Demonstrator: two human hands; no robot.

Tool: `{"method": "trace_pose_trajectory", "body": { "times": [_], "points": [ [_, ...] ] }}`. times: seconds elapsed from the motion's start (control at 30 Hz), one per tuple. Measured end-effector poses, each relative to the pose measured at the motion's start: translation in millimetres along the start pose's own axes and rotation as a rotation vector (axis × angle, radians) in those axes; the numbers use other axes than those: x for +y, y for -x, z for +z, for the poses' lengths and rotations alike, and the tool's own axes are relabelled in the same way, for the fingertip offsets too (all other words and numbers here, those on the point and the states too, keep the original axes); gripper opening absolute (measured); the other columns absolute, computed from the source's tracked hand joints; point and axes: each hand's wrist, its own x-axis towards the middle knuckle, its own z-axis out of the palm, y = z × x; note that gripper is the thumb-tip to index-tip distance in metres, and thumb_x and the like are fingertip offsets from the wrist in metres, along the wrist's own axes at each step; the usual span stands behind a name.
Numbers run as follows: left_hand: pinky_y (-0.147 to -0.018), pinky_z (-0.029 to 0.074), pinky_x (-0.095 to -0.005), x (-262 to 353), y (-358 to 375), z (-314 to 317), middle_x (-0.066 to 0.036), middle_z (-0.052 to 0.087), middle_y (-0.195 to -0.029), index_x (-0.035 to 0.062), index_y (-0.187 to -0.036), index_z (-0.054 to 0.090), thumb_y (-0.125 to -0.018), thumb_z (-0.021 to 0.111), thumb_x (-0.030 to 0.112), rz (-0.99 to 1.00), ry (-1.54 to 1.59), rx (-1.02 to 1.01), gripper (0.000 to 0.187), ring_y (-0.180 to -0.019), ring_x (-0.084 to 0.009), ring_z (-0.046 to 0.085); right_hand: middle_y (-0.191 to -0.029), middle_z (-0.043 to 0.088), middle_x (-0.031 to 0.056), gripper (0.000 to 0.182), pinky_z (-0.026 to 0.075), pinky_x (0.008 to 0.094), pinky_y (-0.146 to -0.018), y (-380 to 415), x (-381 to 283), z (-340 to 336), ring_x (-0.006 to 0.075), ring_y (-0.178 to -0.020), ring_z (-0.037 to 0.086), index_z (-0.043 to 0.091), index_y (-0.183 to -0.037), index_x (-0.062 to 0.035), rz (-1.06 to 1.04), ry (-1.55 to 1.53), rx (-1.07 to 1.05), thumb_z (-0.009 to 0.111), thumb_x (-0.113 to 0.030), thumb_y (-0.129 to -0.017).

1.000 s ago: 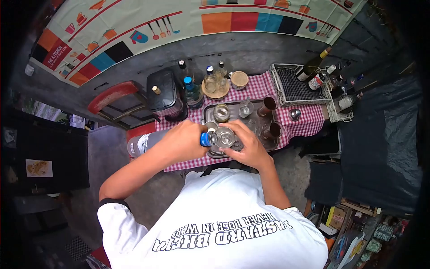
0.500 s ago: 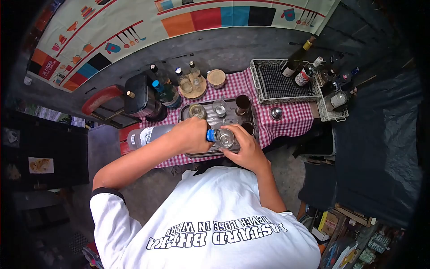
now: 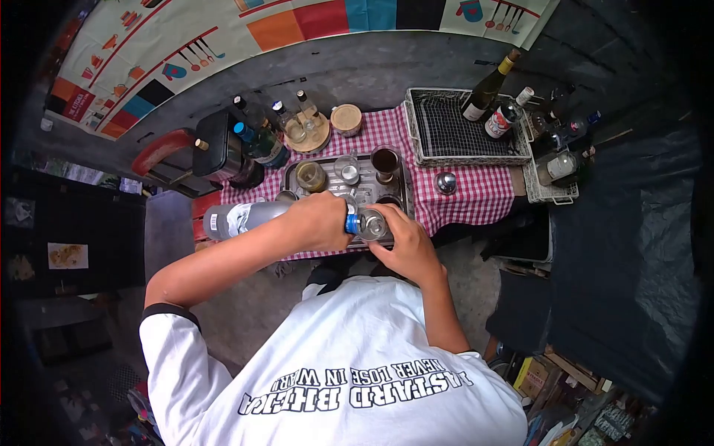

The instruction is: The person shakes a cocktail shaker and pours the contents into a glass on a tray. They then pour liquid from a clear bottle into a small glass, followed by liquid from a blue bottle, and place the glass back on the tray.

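Observation:
My left hand (image 3: 321,223) is wrapped round a clear bottle (image 3: 259,217) near its neck. The bottle lies nearly level, its blue-ringed mouth pointing right. At that mouth my right hand (image 3: 409,247) grips a clear drinking glass (image 3: 374,224), thumb and fingers round its sides. Whether liquid is flowing between the two I cannot make out. Both are held over the near part of a metal tray (image 3: 407,192). On the tray stand a glass of dark liquid (image 3: 384,165), a clear glass (image 3: 346,169) and a yellowish glass (image 3: 311,177); other vessels are partly hidden by my hands.
A red-checked cloth (image 3: 465,212) covers the table. Several bottles, including a blue-capped one (image 3: 264,149), stand at the back left beside a black box-like appliance (image 3: 225,145). A wire basket (image 3: 439,157) with bottles is at the right, near a small metal dome (image 3: 445,183).
The view has shifted, so the table and tray appear farther left and slightly higher. Both hands keep their grips, with the bottle's mouth still at the glass.

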Motion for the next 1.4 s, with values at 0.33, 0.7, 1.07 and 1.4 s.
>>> {"method": "trace_pose_trajectory", "body": {
  "times": [0.33,0.7,1.07,1.4],
  "points": [
    [-0.073,0.058,-0.0442,14.8,-10.0,6.4,-0.025,0.069,-0.076,-0.0034,-0.078,0.072,-0.069,0.068,0.025,-0.031,-0.055,-0.051,0.029,-0.078,-0.0388,0.071,-0.112,0.061,0.0193,0.056,0.052,0.0467,-0.084,10.6,10.1,-5.6,0.041,-0.1,0.063,0.052,-0.125,-0.001,0.007,-0.002,0.031,0.073,-0.005,-0.073],
    [-0.073,0.057,-0.0453,18.2,-16.2,21.1,-0.027,0.068,-0.075,-0.004,-0.075,0.07,-0.07,0.066,0.022,-0.052,-0.078,-0.055,0.027,-0.078,-0.0397,0.07,-0.115,0.059,0.0206,0.056,0.051,0.0467,-0.087,17.4,19.6,2.9,0.0427,-0.104,0.061,0.049,-0.124,-0.0012,0.041,-0.008,0.029,0.073,-0.006,-0.074],
    [-0.076,0.058,-0.0421,14.5,-17.5,21.9,-0.024,0.071,-0.084,-0.0023,-0.086,0.073,-0.07,0.068,0.025,-0.084,-0.13,-0.151,0.032,-0.084,-0.0365,0.071,-0.117,0.058,0.0209,0.057,0.05,0.0454,-0.089,17.6,26.2,14.6,0.0422,-0.108,0.06,0.048,-0.125,-0.0006,0.055,-0.051,0.026,0.073,-0.006,-0.074],
    [-0.073,0.058,-0.0432,-1.8,-13.4,31.2,-0.024,0.07,-0.082,-0.0021,-0.083,0.072,-0.069,0.068,0.026,-0.075,-0.107,-0.099,0.032,-0.08,-0.0373,0.071,-0.119,0.058,0.0207,0.058,0.05,0.0452,-0.09,13.0,20.8,22.1,0.0421,-0.109,0.06,0.048,-0.125,-0.0004,0.059,-0.071,0.012,0.073,-0.006,-0.074]
  ]
}}
